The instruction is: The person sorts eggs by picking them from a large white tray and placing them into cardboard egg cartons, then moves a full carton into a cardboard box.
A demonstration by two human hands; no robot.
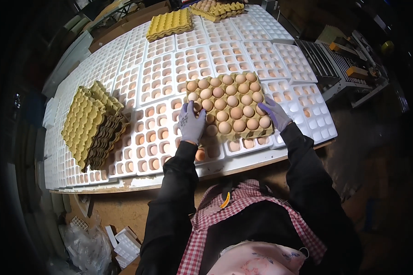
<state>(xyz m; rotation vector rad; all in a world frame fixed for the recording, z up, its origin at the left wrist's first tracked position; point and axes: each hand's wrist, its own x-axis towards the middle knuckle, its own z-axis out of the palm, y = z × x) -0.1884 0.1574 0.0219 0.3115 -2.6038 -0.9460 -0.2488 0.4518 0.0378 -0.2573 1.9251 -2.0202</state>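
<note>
A pulp egg tray [245,134] full of brown eggs [236,112] rests over the white foam trays near the table's front edge. Its left edge is in my left hand [192,124], with the gloved fingertips curled beside the eggs there. On the opposite edge, my right hand [276,114] grips with its fingers bent over the rim. Both gloves are pale grey with purplish fingers. Beneath and around the tray, foam trays [164,101] hold single eggs in square wells. One egg [200,155] shows in a well just below my left wrist.
Stacked yellow pulp trays [80,123] stand at the left. Another yellow stack [170,24] lies at the back, near a tray with eggs [206,5]. A foam tray [321,120] at the right has mostly bare wells. Beyond it is a roller conveyor [314,58]. Plastic bags [89,245] lie on the floor.
</note>
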